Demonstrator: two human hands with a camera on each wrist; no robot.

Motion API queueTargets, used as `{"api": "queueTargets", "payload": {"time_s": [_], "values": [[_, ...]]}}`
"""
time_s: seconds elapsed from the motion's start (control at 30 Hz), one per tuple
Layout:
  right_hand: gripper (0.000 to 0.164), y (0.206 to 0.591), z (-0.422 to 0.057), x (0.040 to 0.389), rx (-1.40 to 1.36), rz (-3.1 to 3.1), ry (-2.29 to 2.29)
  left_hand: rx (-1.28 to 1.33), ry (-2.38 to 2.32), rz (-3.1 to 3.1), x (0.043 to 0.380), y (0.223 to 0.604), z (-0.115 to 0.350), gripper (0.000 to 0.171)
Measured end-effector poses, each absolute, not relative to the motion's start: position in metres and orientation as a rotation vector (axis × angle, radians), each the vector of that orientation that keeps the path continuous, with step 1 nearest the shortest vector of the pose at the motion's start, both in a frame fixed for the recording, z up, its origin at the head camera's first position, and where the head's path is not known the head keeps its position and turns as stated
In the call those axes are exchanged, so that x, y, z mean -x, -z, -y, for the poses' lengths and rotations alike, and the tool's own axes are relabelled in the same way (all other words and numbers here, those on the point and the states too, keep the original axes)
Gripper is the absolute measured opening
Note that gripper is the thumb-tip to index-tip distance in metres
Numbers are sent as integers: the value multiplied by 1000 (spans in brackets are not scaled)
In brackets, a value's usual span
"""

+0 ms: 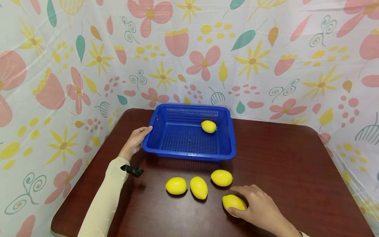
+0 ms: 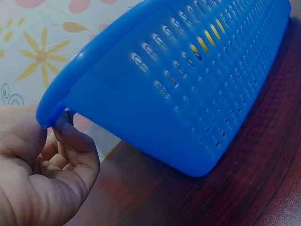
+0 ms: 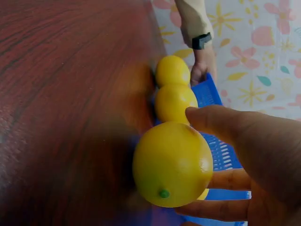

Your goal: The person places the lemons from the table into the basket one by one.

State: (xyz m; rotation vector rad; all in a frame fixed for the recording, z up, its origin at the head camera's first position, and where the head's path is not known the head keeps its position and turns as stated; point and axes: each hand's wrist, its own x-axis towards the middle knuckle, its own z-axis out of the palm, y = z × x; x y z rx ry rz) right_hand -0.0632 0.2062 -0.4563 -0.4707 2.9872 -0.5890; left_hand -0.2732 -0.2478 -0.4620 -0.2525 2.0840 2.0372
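Observation:
My left hand [image 1: 136, 140] grips the left rim of a blue plastic basket [image 1: 189, 154]; in the left wrist view its fingers [image 2: 77, 146] curl under the rim. A yellow lemon [image 1: 208, 126] lies inside the basket, near its right back. My right hand [image 1: 260, 207] is around the right side of another lemon [image 1: 232, 203] on the table, the thumb at its near edge and the fingers spread past its far side. In the right wrist view this lemon [image 3: 171, 165], green tip showing, sits between thumb and fingers; a firm hold does not show.
Left of the right hand, three more lemons lie in front of the basket: one at the left [image 1: 176, 186], one in the middle [image 1: 199, 188] and one at the right [image 1: 221, 178]. The dark brown table [image 1: 284, 158] meets a flower-patterned cloth [image 1: 204, 62] at the back and sides.

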Motion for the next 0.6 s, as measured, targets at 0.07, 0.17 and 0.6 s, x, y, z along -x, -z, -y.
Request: {"api": "queueTargets", "payload": {"time_s": [0.07,0.17,0.6], "values": [[63,460,-206,60,477,-3006,571,244,-2040,-2076,273,462,248,43],[63,463,-205,58,470,-3016,557,230,-2073,-2044,273,464,247,41],[53,467,-203,57,514,-2998,595,223,-2095,-2025,274,465,249,41]]}}
